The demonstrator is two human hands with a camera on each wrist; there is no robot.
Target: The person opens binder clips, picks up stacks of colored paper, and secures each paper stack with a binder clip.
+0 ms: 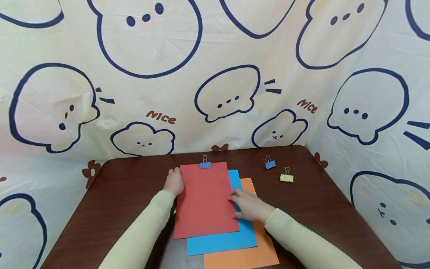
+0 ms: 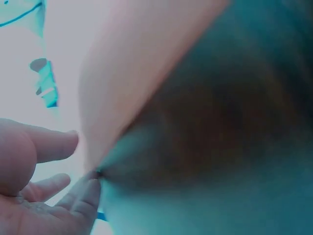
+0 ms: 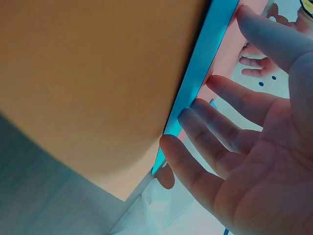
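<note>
A red sheet (image 1: 205, 201) lies on top of a blue sheet (image 1: 221, 244), with an orange sheet (image 1: 242, 259) under that, each offset to the right. At the red sheet's top edge sits a blue binder clip (image 1: 205, 164), its wire handles pointing away. My left hand (image 1: 174, 182) touches the red sheet's left edge near the top, thumb and fingers apart in the left wrist view. Over at the right edge, my right hand (image 1: 250, 204) has its fingers spread. Its fingertips (image 3: 171, 144) rest along the blue strip (image 3: 200, 73) and the red edge in the right wrist view.
Another blue binder clip (image 1: 270, 164) and a pale yellow binder clip (image 1: 286, 176) lie at the back right of the dark wooden table (image 1: 134, 186). A grey surface (image 1: 178, 254) shows below the red sheet. A curtain with cartoon bears (image 1: 228, 97) hangs behind the table.
</note>
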